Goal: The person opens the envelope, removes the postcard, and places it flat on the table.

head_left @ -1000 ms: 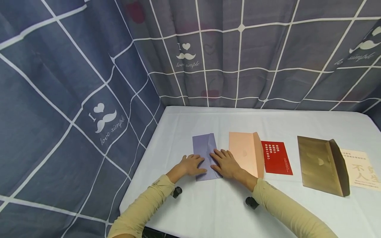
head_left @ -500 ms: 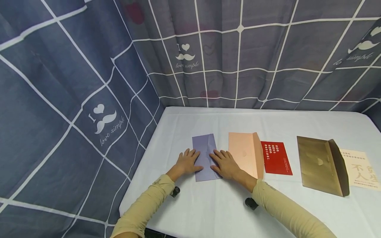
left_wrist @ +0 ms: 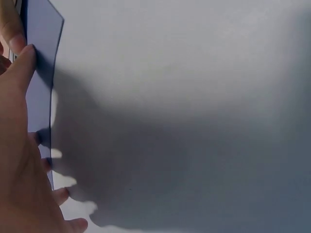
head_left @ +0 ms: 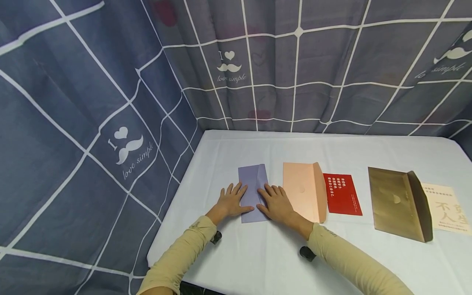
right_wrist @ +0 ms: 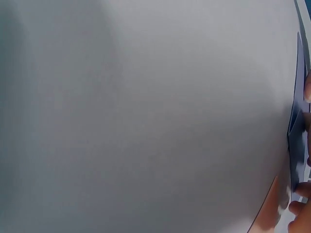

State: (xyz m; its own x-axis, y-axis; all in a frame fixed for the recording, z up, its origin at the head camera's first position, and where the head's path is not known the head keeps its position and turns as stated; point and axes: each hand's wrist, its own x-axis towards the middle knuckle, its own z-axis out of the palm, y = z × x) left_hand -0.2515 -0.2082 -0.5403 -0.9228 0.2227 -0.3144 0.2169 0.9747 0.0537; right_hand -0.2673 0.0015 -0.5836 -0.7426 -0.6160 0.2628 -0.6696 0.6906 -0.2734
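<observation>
A purple envelope (head_left: 251, 176) lies on the white table in the head view, its flap along the right side. My left hand (head_left: 230, 203) rests at its left edge, fingers spread and pointing away, thumb reaching over the paper. From the other side my right hand (head_left: 278, 203) lies on the flap side with its fingers extended, covering part of the flap. In the left wrist view the envelope (left_wrist: 41, 99) runs under the left thumb, with some fingertips beyond its edge. At the right border of the right wrist view, right-hand fingertips press the flap side of the envelope (right_wrist: 297, 160).
Right of the purple envelope lies a peach envelope (head_left: 299, 186) with its flap unfolded, beside a red card (head_left: 343, 194). Farther right are a gold envelope (head_left: 391, 205) and a cream card (head_left: 448, 209) partly behind its flap. Grid-patterned curtains (head_left: 273, 65) border the table.
My left hand has drawn back to the envelope's left edge and its fingers have turned to point farther away. My right hand has shifted slightly left over the flap.
</observation>
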